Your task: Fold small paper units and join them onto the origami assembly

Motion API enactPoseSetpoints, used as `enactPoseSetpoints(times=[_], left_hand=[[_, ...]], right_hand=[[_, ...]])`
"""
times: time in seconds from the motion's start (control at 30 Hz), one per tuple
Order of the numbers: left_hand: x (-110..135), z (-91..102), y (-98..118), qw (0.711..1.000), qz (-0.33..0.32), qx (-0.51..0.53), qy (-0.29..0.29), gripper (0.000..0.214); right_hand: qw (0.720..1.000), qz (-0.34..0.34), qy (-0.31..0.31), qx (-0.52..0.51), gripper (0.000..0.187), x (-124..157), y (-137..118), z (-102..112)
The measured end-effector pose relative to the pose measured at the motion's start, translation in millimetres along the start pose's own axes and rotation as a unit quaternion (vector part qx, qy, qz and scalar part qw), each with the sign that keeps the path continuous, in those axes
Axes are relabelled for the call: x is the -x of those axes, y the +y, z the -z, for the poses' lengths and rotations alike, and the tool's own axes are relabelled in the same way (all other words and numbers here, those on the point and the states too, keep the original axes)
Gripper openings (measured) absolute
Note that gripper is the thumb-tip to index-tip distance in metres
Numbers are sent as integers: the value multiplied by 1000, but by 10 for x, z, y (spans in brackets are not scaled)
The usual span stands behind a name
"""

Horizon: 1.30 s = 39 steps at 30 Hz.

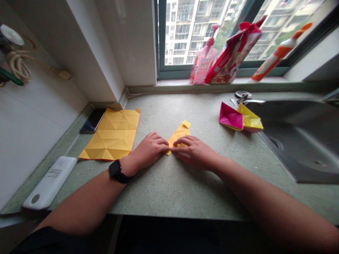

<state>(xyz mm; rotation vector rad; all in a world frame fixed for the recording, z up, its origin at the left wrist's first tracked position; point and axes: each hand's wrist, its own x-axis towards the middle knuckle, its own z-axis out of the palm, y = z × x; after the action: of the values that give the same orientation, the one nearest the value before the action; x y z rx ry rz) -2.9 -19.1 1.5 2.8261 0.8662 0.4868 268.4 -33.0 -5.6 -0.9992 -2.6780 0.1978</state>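
A narrow folded piece of yellow-orange origami paper (pixel 179 135) lies on the speckled green countertop (pixel 172 187), with a small flap sticking up at its far end. My left hand (pixel 149 150), with a black smartwatch (pixel 118 171) on its wrist, comes in from the left, and its fingertips rest on the paper's lower part. My right hand (pixel 194 151) comes from the right, its fingers over the paper's middle and lower end. Together they hide much of the fold.
A creased yellow sheet (pixel 111 135) lies left of my hands, beside a black phone (pixel 92 120) and a white remote-like device (pixel 50 181). Pink-and-yellow folded paper shapes (pixel 239 118) and scissors (pixel 245 98) sit by a steel sink (pixel 299 141). Bottles and a packet (pixel 233 56) stand on the windowsill.
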Motion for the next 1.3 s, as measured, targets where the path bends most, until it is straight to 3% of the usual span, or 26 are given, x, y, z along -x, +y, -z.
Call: enactPoseSetpoints(times=[0.2,0.57,0.87,1.0,1.3], left_hand=[[1,128,95,997,5,-38,-62,20],[84,312,21,993,62,-58,-82,16],[21,130,-9,1000,-8,-11,-4,26],[0,64,-13,999,-38,-17,31,11],[-42,22,3,994,-88,-41,52,12]], right_hand=[[1000,3,2,4,30,4,9,14],[1000,13,3,6,29,12,41,16],[999,12,32,-19,26,-18,126,-73],[999,25,38,-25,26,-31,162,-85],[998,19,47,-38,26,-45,168,-92]])
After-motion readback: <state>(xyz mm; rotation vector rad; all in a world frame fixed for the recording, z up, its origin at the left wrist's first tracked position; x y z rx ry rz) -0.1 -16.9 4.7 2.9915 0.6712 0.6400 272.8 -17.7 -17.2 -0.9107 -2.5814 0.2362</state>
